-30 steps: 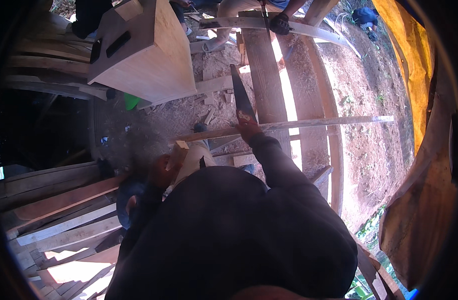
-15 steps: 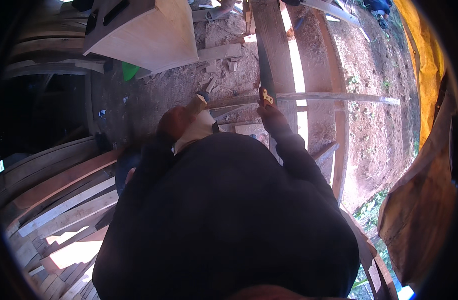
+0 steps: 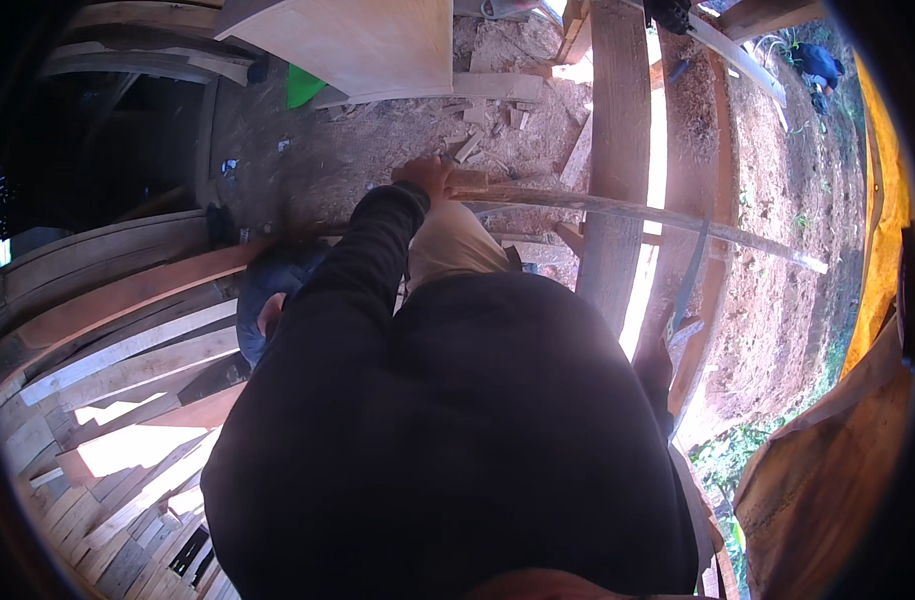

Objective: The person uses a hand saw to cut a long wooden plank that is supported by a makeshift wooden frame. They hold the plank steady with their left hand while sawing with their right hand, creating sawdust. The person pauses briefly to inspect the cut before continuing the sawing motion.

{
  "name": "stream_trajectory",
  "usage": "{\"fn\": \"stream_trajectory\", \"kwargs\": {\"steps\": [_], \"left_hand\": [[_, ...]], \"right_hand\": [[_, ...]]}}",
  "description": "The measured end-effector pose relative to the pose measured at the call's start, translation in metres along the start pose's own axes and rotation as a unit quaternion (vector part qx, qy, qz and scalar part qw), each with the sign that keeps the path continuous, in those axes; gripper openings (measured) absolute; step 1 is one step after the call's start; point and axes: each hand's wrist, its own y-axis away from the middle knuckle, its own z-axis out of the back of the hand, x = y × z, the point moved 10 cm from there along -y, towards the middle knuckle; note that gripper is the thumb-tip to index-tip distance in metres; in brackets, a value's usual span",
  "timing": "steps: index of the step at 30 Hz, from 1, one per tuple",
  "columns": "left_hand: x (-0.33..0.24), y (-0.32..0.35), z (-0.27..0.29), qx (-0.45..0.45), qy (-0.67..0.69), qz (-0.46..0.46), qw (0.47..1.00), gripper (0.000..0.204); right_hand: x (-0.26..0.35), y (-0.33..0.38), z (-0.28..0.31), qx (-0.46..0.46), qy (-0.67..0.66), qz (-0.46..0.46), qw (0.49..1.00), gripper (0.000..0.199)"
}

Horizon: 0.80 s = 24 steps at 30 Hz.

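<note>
A long, narrow wooden strip lies across a thick timber beam and reaches out to the right. My left hand is closed around the strip's left end, by a wider pale piece of wood. Far to the right, beside my body, my right hand is dark and partly hidden by my sleeve. From it the blade of a handsaw points away from me, its tip near the strip. The saw's handle is hidden at this moment.
A pale wooden cabinet stands at the far left, with a green object beside it. Offcuts and sawdust litter the ground. Stacked boards fill the left. A person in dark clothing is at far right; a yellow sheet hangs there.
My right hand has drawn back toward my body with the handsaw, away from the beam. My left hand has shifted forward and right along with the strip's end. The view has swung left.
</note>
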Motion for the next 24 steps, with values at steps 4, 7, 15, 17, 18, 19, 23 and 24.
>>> {"fn": "stream_trajectory", "kwargs": {"steps": [4,7,15,17,18,19,23,24], "left_hand": [[-0.023,0.006,-0.017,-0.022,0.027,-0.037,0.999,0.047],[-0.035,0.01,-0.02,-0.04,0.01,-0.051,0.998,0.035],[-0.014,0.001,-0.051,-0.078,-0.021,0.018,0.997,0.021],[-0.003,0.007,-0.048,-0.093,-0.028,0.013,0.995,0.022],[0.002,0.01,-0.05,-0.085,-0.023,0.021,0.996,0.023],[0.006,0.011,-0.051,-0.078,-0.02,0.025,0.996,0.024],[0.036,0.011,-0.062,-0.035,0.086,0.11,0.99,0.027],[0.046,0.013,-0.064,-0.034,0.118,0.14,0.983,0.028]], "right_hand": [[-0.014,0.01,0.005,0.0,0.017,-0.026,1.0,0.039],[-0.02,0.01,0.01,0.006,0.035,-0.035,0.999,0.039],[-0.009,-0.008,0.022,0.029,0.075,-0.025,0.996,0.04],[-0.01,-0.014,0.021,0.037,0.082,-0.019,0.996,0.04],[-0.013,-0.011,0.026,0.039,0.087,-0.026,0.995,0.04],[-0.014,-0.012,0.027,0.041,0.091,-0.028,0.995,0.04],[-0.011,-0.016,0.031,0.046,0.102,-0.025,0.993,0.041],[-0.01,-0.019,0.03,0.048,0.104,-0.024,0.993,0.041]]}}
